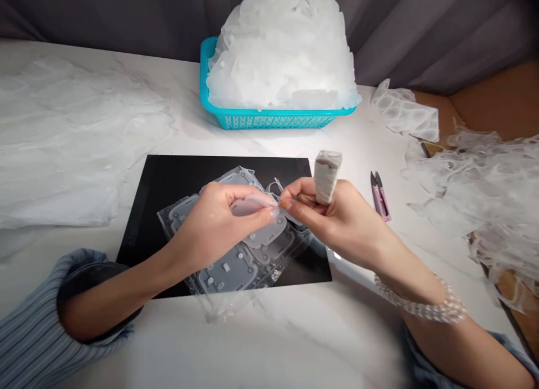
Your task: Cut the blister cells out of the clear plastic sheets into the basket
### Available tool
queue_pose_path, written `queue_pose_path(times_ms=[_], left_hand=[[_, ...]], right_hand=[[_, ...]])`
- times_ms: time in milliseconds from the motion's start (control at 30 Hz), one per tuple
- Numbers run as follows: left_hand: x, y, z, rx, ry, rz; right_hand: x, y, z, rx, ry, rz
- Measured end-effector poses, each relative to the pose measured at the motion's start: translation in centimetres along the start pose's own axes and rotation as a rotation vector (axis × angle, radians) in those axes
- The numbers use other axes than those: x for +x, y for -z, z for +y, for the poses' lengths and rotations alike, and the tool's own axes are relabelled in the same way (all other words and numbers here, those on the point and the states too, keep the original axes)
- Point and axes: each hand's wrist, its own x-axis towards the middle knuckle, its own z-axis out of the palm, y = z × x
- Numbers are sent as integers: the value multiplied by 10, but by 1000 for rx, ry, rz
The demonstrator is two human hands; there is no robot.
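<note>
My left hand (217,223) pinches a thin translucent, rubbery-looking piece (248,206) between thumb and fingers. Close against it, my right hand (337,218) has thumb and index finger together at the piece's right edge. A tool handle wrapped in pale tape (327,178) sticks up out of my right hand; its working end is hidden. Below both hands, a clear sheet with moulded translucent shapes (231,268) lies on a black mat (145,190). The sheet's near corner hangs over the mat's front edge. A thin curled strip (275,185) shows just beyond my fingertips.
At the back stands a turquoise basket (269,118) heaped with translucent pieces (282,46). Clear sheets (71,147) are piled at left. Pink-handled thread snips (381,195) lie right of the mat. Clear scraps (484,175) spill around a cardboard box (501,100) at right.
</note>
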Motion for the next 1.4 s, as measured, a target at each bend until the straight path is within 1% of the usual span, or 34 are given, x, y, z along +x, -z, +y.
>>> queue_pose_path(times_ms=[167, 267, 333, 433, 567, 667, 767, 833, 1000, 1067, 1133, 1233, 1400], left_hand=[[1, 3, -3, -160, 106, -81], [1, 2, -5, -254, 131, -97], [1, 2, -4, -231, 105, -86], [1, 3, 0, -135, 41, -72], [1, 3, 3, -39, -5, -77], [1, 2, 2, 24, -49, -68], [1, 3, 2, 72, -86, -57], [0, 4, 2, 77, -83, -69], [-2, 3, 2, 132, -64, -59], [-2, 2, 0, 169, -83, -40], [-3, 1, -3, 191, -86, -28], [-4, -1, -6, 193, -78, -3], [-9, -3, -3, 115, -23, 19]], right_hand=[[-1, 2, -1, -49, 35, 24], [-2, 1, -2, -106, 76, 41], [-3, 1, -2, -157, 94, 48], [-3, 1, -1, -234, 124, 35], [-6, -3, 2, -328, 202, 12], [-12, -9, 3, -428, 267, 28], [-17, -11, 1, -492, 273, 57], [-16, -9, -1, -439, 245, 44], [0, 1, 0, -146, 82, -50], [5, -1, 3, -66, 33, -71], [6, -5, 5, -5, 13, -80], [4, -12, 5, 21, 25, -12], [-4, -16, -2, -72, 84, 116]])
